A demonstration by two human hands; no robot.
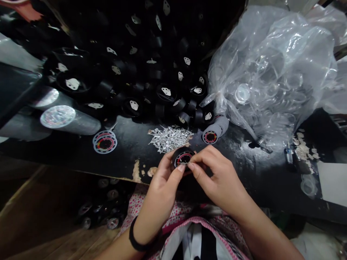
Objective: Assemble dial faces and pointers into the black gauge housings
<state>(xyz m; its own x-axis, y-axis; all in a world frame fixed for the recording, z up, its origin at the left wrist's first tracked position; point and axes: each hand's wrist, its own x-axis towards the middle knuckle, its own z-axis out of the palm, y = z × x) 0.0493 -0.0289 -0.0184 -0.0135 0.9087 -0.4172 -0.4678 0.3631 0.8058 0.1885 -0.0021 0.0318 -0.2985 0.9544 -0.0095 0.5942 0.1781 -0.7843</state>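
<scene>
My left hand point(164, 177) is closed around a round black gauge point(183, 157) with a black, red and white dial, held just over the table's front edge. Thumb and forefinger of my right hand point(214, 169) pinch a thin white gauge needle point(187, 163) against the dial face. The fingertips partly cover the needle. Right behind the gauge lies a heap of small white needles point(171, 138). Loose printed dials lie to the left point(105, 143), and more dials point(210, 137) are fanned out to the right of the heap.
Many black gauge housings point(165, 91) with white plates are piled at the back. A clear plastic bag point(271, 72) of transparent round covers stands back right. Wrapped cylindrical stacks point(70, 119) lie at left. Finished-looking gauges point(112, 222) sit below the table point(116, 164).
</scene>
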